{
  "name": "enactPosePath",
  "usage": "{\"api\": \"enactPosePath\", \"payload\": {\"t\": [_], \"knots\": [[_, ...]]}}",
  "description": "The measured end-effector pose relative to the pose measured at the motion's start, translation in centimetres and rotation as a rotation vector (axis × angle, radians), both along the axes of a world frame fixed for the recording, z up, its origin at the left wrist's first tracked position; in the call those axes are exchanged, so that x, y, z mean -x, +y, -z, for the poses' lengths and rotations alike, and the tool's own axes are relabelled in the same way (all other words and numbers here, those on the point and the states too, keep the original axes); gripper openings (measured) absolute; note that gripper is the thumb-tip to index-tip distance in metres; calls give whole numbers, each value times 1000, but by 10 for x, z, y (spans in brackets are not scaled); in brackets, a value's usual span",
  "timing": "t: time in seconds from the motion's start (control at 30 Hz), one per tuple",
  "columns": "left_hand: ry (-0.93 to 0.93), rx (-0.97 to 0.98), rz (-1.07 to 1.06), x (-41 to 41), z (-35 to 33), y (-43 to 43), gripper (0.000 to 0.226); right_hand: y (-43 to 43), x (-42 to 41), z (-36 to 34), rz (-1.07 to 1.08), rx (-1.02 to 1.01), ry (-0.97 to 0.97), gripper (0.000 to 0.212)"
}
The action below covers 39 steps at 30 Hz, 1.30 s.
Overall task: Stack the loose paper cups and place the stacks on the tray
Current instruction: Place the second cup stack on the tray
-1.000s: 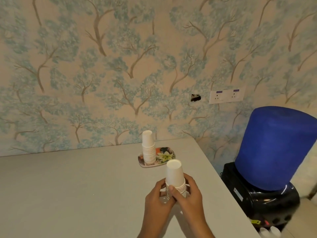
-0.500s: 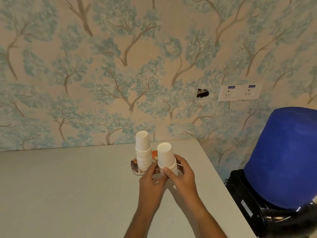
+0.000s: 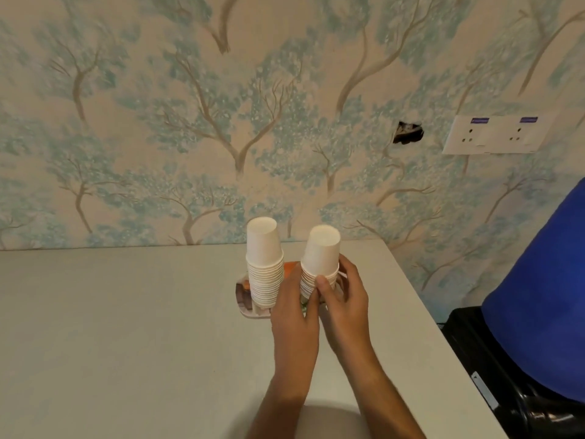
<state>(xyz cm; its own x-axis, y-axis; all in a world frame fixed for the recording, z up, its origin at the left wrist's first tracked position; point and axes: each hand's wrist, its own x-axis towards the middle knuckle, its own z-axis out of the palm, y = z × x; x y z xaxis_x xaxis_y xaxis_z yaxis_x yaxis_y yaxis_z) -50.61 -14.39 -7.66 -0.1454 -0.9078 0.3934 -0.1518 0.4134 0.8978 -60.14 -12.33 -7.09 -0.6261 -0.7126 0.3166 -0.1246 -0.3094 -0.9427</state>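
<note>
Head camera view, looking down across a pale grey worktop (image 3: 126,327) set against a wall papered with blue-green trees (image 3: 190,122). Just right of the frame's centre, a person's two hands close round the lower rims of a held stack of paper cups (image 3: 321,255), the white cups nested upside down with a flat base on top. The left hand (image 3: 292,307) curls against the stack's left side, while the right hand (image 3: 346,304) wraps the right side with its thumb laid across the front.

The held stack sits over the right part of a small patterned tray (image 3: 245,301) near the worktop's far edge. The hands hide its foot, so it cannot be told whether it rests on the tray. Just to its left, a standing stack of paper cups (image 3: 264,258), also upside down and slightly taller, stands on the tray's left part. The two stacks are close together but apart.

At the upper right of the frame, a white double socket plate (image 3: 493,134) is fixed to the wall, with a dark ragged hole (image 3: 407,133) to its left. At the right edge, a large blue water bottle (image 3: 544,296) sits on a black dispenser (image 3: 493,375) beside the worktop.
</note>
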Motion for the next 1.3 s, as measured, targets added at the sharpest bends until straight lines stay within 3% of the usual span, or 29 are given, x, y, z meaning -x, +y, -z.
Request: {"api": "enactPosePath", "payload": {"t": [0.2,0.53,0.7,0.87,1.03,1.17,1.3], "knots": [[7,-44,-66,3,8,-13,42,-20,6,12,-18,-55,215,62],[-64,-72,-143,8,11,-13,35,-21,8,21,0,-163,374,59],[-69,-67,-144,7,13,-12,32,-18,6,22,4,-190,355,59],[-52,-41,-150,1,13,0,27,-1,-2,15,-32,-168,207,70],[-212,109,-183,-15,15,26,33,33,-16,14,96,-214,246,70],[-382,355,-149,-39,16,57,48,76,-30,15,158,-268,383,65],[-566,519,-87,-65,13,92,34,119,-49,16,71,-322,408,59]]}}
